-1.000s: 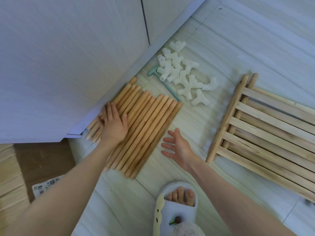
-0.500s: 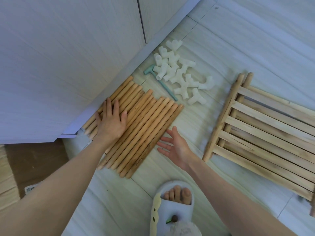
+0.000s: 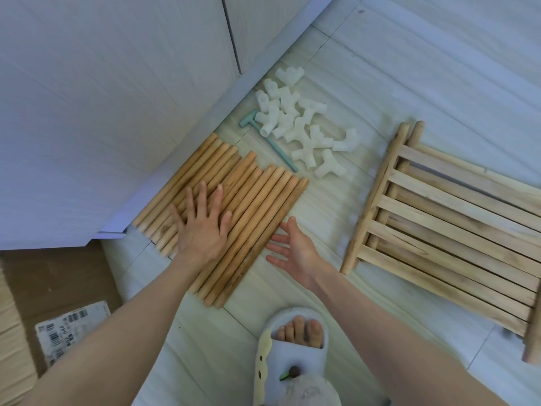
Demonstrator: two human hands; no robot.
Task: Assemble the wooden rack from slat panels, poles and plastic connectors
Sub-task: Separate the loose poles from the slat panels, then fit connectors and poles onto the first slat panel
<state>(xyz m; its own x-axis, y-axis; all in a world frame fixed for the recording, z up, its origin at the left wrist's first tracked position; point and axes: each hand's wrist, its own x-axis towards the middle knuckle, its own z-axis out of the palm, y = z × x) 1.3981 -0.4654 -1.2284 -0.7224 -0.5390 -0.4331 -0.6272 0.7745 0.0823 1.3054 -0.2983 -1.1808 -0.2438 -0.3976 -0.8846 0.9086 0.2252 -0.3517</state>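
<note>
Pressing flat on poles.
Left hand (image 3: 202, 230), fingers spread, rests on round tan wooden poles (image 3: 248, 206); right hand (image 3: 295, 250) open, empty, beside them.

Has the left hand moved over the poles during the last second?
Yes. The left hand slid rightward across the poles, away from the cabinet.

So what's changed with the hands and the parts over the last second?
Little. The left hand remains flat on the poles. The right hand has closed in on the row's right edge, open, holding nothing. Nothing was gripped or released. The connectors, slat panels and green hammer lie unmoved.
</note>
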